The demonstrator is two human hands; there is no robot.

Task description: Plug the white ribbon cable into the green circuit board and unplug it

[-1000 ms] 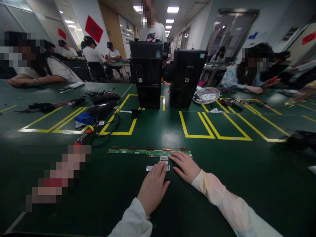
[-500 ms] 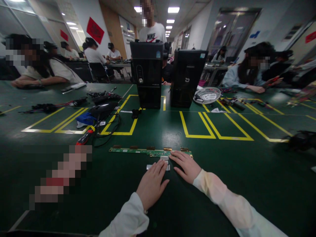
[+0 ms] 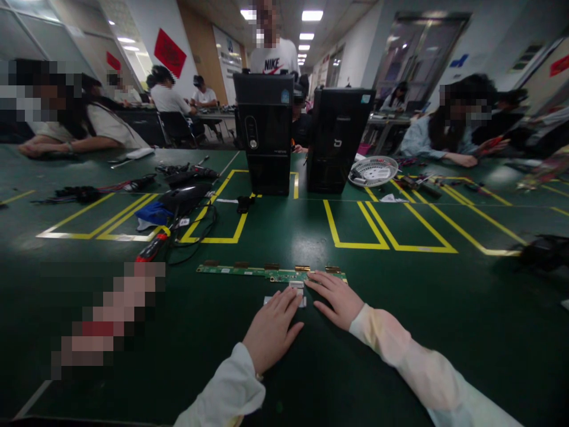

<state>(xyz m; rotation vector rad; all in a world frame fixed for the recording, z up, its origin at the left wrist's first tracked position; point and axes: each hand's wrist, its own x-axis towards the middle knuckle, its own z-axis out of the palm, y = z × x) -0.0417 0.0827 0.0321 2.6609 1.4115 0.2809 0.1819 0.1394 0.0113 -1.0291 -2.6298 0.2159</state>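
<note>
A long, narrow green circuit board (image 3: 242,271) lies flat across the table in front of me, with several brown-gold flex tabs along its far edge. My left hand (image 3: 274,323) lies palm down, fingers stretched over a small silvery-white piece (image 3: 303,301) just below the board; the fingers hide much of that piece. A white connector (image 3: 296,284) shows at the board's near edge, close to the left fingertips. My right hand (image 3: 336,298) lies flat with fingers spread, its fingertips on the right part of the board and thumb apart. Neither hand grips anything.
Two black computer towers (image 3: 268,136) stand at the back of the green table (image 3: 284,225). A white basket (image 3: 373,172) sits right of them. Cables and a blue-and-black item (image 3: 155,213) lie left, near a red-black tool handle (image 3: 153,248). People sit around; one stands behind the towers.
Almost nothing differs. My left wrist and sleeve have shifted very slightly left, while both hands stay spread at the board.
</note>
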